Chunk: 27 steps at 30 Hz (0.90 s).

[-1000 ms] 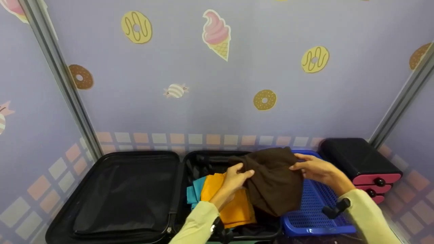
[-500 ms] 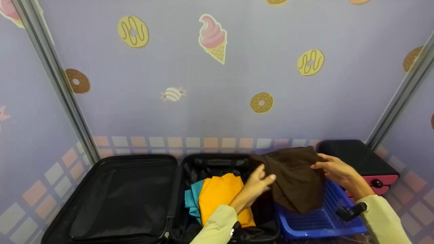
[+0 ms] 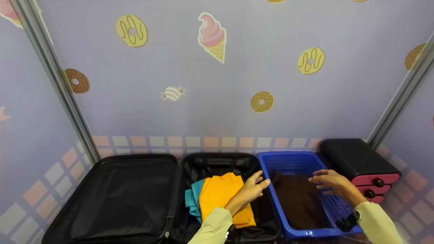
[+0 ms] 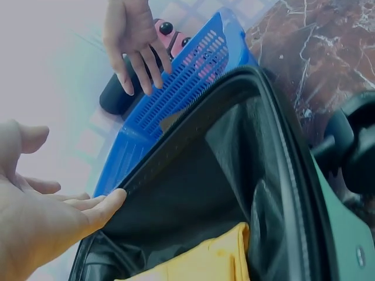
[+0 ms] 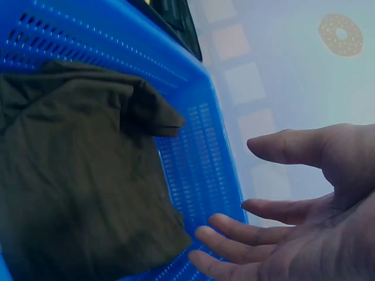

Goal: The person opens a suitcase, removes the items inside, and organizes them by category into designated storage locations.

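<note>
Dropped since the earlier frame, the brown cloth (image 3: pixel 298 200) now lies in the blue basket (image 3: pixel 288 159); both hands hover empty, fingers relaxed: left hand (image 3: pixel 254 188) at nine o'clock of the cloth, right hand (image 3: pixel 327 181) at three; left wrist view: left fingers (image 4: pixel 88 208) beside the suitcase rim (image 4: pixel 193 134); right wrist view: right hand (image 5: pixel 293 234) spread over the basket.

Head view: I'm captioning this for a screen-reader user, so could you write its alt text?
A brown garment lies in a blue basket, with the person's right hand open above it. The open left hand hovers over the neighbouring open black suitcase, which holds folded orange and teal clothes.
</note>
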Tool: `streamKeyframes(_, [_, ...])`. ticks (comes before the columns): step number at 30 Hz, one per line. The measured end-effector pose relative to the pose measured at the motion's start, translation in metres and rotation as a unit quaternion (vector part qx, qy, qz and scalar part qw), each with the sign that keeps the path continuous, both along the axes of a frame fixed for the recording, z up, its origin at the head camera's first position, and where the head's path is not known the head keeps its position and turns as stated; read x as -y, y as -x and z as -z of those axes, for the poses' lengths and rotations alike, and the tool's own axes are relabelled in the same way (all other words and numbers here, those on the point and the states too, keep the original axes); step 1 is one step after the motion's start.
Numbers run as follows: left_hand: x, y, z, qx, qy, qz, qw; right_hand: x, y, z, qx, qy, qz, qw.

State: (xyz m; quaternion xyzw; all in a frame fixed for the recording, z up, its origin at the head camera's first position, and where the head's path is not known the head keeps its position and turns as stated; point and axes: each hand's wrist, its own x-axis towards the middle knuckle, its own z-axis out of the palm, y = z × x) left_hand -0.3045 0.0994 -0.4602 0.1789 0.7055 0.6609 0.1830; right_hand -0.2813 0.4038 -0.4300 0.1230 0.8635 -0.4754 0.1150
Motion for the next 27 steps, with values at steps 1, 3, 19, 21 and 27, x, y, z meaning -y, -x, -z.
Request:
streamKeyframes(1, [0.002,0.001,0.001,0.004,0.001,0.0,1.0,0.002,0.001,0.001,-0.001,0.004,-0.005,1.0])
streamKeyframes(3, [0.007,0.001,0.002,0.006,0.003,0.001,1.0,0.006,0.002,0.002,0.001,0.021,-0.011,1.0])
streamKeyframes(19, [0.059,0.012,0.0,-0.012,0.01,-0.024,0.9996,0.062,0.026,0.006,0.009,0.253,-0.092,0.963])
streamKeyframes(21, [0.066,0.013,0.0,-0.012,0.009,-0.032,0.9994,0.072,0.028,0.008,0.01,0.258,-0.09,0.962])
streamKeyframes(27, [0.087,0.016,-0.001,-0.009,0.014,-0.046,0.9988,0.101,0.033,0.014,0.014,0.265,-0.102,0.959])
